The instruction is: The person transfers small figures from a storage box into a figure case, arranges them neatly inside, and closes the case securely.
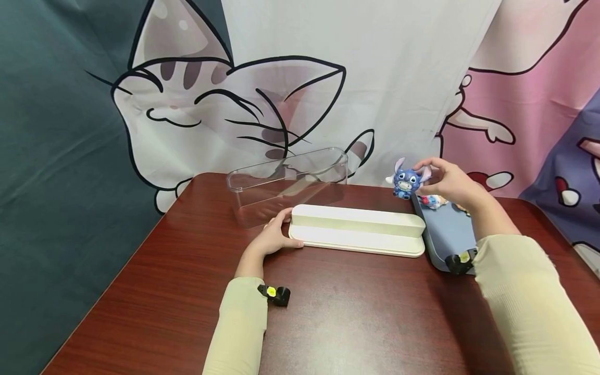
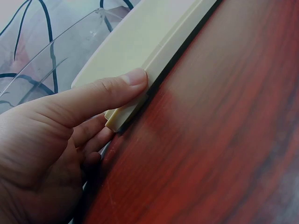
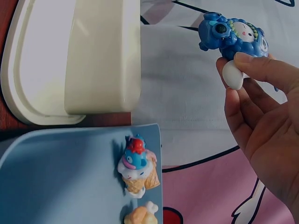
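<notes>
My right hand [image 1: 445, 182] pinches a small blue big-eared figurine [image 1: 405, 179] between thumb and fingers, raised above the far left corner of a blue-grey tray [image 1: 442, 234]. In the right wrist view the figurine [image 3: 233, 37] shows its blue back, and the thumb presses near a white rounded part [image 3: 232, 74]. A cream two-step display base [image 1: 356, 237] lies on the table. At its left end, my left hand [image 1: 274, 237] grips it, the thumb [image 2: 135, 79] on the front edge and the other fingers around the end.
Behind the base stands a clear plastic cover [image 1: 288, 182]. An ice-cream-cone figurine [image 3: 135, 170] and a tan figurine [image 3: 141, 214] lie along the tray's edge. The brown table [image 1: 337, 307] ends at a cartoon-print curtain [image 1: 389, 78].
</notes>
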The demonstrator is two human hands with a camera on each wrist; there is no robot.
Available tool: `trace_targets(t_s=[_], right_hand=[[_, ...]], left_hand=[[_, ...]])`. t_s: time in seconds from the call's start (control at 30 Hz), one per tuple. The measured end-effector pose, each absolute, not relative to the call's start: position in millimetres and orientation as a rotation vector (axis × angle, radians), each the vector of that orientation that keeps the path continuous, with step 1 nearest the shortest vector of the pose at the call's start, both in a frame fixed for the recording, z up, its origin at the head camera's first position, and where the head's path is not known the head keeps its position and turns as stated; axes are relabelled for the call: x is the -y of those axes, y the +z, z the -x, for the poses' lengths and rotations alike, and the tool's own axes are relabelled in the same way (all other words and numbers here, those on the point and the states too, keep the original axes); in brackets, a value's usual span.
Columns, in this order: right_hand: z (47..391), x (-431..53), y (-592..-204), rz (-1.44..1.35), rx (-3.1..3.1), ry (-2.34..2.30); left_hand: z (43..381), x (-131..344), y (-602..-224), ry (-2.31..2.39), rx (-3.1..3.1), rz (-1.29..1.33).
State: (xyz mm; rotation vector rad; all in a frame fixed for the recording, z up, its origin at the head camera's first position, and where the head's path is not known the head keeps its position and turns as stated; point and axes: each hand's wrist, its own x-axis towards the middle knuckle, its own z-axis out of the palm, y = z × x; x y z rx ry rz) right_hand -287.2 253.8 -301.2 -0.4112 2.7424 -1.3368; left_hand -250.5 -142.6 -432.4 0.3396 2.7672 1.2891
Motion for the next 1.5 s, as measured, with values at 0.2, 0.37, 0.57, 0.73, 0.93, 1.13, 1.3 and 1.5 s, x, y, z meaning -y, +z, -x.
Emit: trace_targets(t_s=[0.2,0.37,0.57,0.73,0.93,1.13,1.3,1.5], right_hand=[[288,-247,-300,0.438,-2.744,-1.321],[289,-239,-299,0.457,-2.722,-1.337],[290,-229,-298,0.501,-2.685,-1.379],[289,-222,-297,0.521,-2.667,-1.389],[290,-214,-298,0.552,-2.647,-1.395],[291,-206,-299,0.582,-2.599,-1.442],[292,-197,-300,0.624,-2.57,-1.477],[294,-186,-300,0.627,-2.544,-1.469]], left_hand=[[251,142,-432,1.291,-2.769,-0.36],[251,142,-432,1.298,-2.764,-0.359],[252,142,-431,1.303,-2.763,-0.349],[251,142,-431,1.293,-2.769,-0.345],[251,143,-432,1.291,-2.771,-0.361],[251,143,-433,1.295,-2.769,-0.35],[251,142,-432,1.296,-2.765,-0.338],[251,142,-433,1.298,-2.76,-0.334]])
